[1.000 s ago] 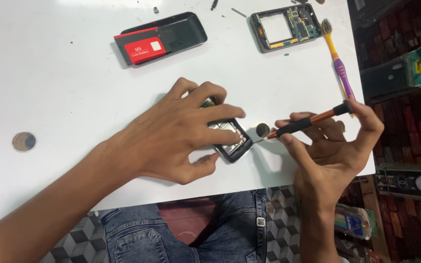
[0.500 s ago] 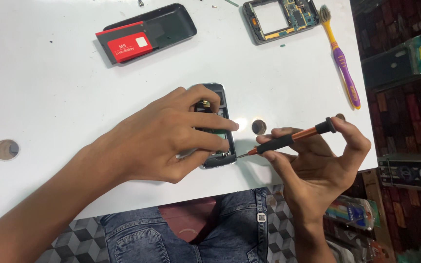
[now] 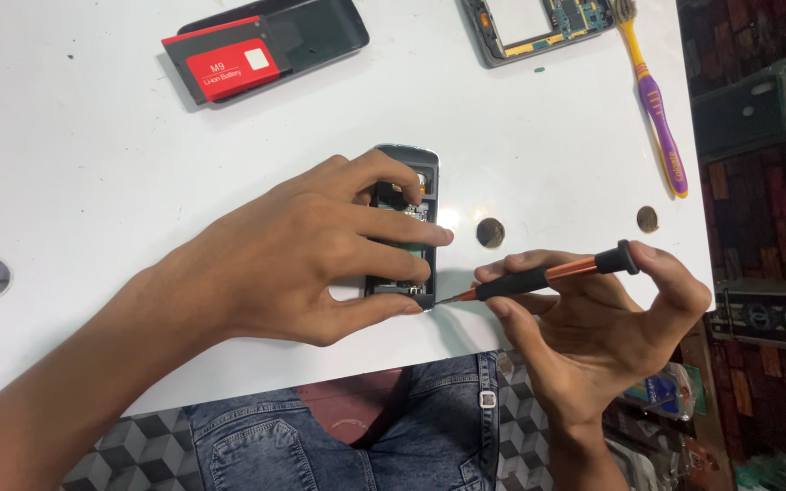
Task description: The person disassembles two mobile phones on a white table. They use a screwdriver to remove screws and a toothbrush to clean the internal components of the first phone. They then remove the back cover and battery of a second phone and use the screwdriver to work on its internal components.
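Lying back-open near the front edge of the white table (image 3: 93,155), the small dark phone (image 3: 408,195) is pinned under the left hand (image 3: 307,250), whose fingers spread over its exposed insides and thumb hooks its near end. Just beside it, the right hand (image 3: 593,318) pinches a black-and-orange screwdriver (image 3: 548,275), its tip touching the phone's near corner. Farther back lie a red battery (image 3: 225,65) on a black cover (image 3: 320,32), another opened phone frame (image 3: 539,23) and a purple-and-yellow toothbrush (image 3: 657,114).
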